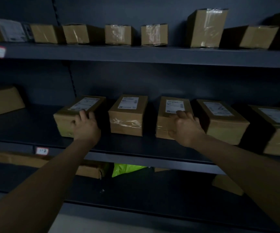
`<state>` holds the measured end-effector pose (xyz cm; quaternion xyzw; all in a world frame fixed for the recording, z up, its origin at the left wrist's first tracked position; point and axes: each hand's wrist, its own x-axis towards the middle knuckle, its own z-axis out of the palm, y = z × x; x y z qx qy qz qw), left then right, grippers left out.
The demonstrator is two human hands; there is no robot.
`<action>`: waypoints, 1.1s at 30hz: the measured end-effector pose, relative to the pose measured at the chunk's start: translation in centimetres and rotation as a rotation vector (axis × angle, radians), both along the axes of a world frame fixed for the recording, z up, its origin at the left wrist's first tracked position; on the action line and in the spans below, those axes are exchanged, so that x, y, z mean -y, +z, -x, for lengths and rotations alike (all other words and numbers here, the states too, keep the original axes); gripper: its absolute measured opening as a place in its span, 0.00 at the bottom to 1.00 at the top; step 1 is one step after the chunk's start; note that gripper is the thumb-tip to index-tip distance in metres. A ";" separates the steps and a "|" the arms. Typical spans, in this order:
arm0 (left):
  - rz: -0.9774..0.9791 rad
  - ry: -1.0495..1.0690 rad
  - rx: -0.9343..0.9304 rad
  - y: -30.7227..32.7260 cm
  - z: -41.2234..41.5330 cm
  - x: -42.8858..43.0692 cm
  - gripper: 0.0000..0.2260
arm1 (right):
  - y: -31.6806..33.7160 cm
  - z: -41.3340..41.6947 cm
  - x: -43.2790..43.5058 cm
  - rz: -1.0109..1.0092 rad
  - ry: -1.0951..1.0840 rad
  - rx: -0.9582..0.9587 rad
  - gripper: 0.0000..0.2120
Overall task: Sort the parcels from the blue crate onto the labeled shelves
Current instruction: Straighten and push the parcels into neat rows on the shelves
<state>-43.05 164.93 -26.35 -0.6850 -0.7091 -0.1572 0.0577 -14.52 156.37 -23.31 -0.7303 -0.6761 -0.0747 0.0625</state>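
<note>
Gripping taped cardboard parcels on the middle shelf [135, 145]: left hand [85, 126] clasps the nine-o'clock parcel [68, 118], right hand [186, 130] cups another [171, 115] at three o'clock. Probably light, stiff; hold corners.

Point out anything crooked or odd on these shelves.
On the middle shelf, the leftmost labeled box under the left hand sits skewed against its straighter neighbors. A lone bright green bag lies below.
</note>
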 end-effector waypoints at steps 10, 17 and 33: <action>0.151 -0.122 -0.043 -0.1 1.5 -2.3 0.33 | -1.0 1.4 -0.3 -0.038 0.077 0.002 0.32; 0.098 -0.119 -0.024 1.4 0.0 -1.5 0.29 | -0.4 -0.7 1.4 -0.060 0.056 0.049 0.27; 0.087 -0.675 -0.111 1.1 -24.2 7.8 0.26 | 0.8 -14.5 6.7 0.144 -0.229 0.142 0.29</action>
